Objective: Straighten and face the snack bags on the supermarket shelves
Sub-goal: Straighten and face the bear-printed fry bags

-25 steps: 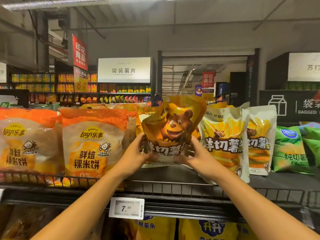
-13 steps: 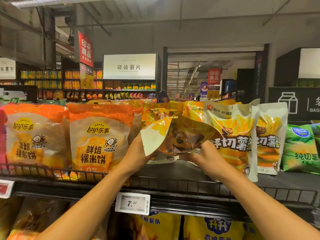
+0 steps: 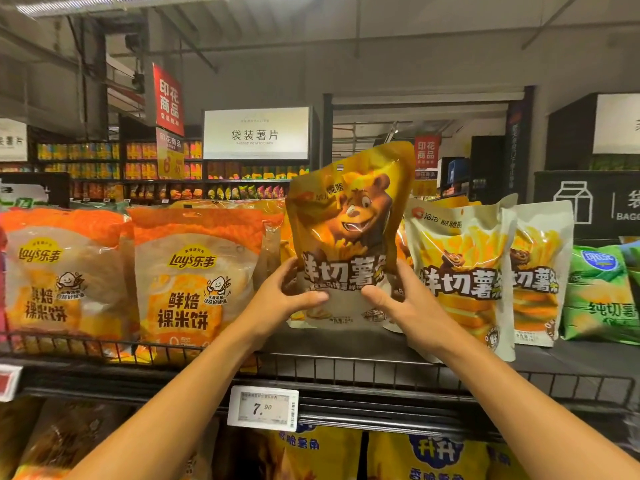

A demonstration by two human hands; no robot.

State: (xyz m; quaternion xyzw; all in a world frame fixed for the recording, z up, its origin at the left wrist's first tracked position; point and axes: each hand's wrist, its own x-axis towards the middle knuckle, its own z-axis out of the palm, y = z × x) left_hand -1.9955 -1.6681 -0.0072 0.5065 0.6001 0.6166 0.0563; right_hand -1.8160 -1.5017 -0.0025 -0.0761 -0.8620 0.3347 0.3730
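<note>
Head view: fingers (image 3: 313,296) around bear bag (image 3: 346,237)

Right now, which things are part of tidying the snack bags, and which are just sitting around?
Part of the job:
- bear fries bag, held upright by the left hand and right hand
- white fries bags beside it
- orange rice cake bags
- green chip bag

Just sitting around:
- price tag
- white aisle sign
- red hanging sign

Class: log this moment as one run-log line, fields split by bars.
step: facing bag | left hand: grips bear bag low | right hand: grips it low | bag: upright, front out, above shelf
</note>
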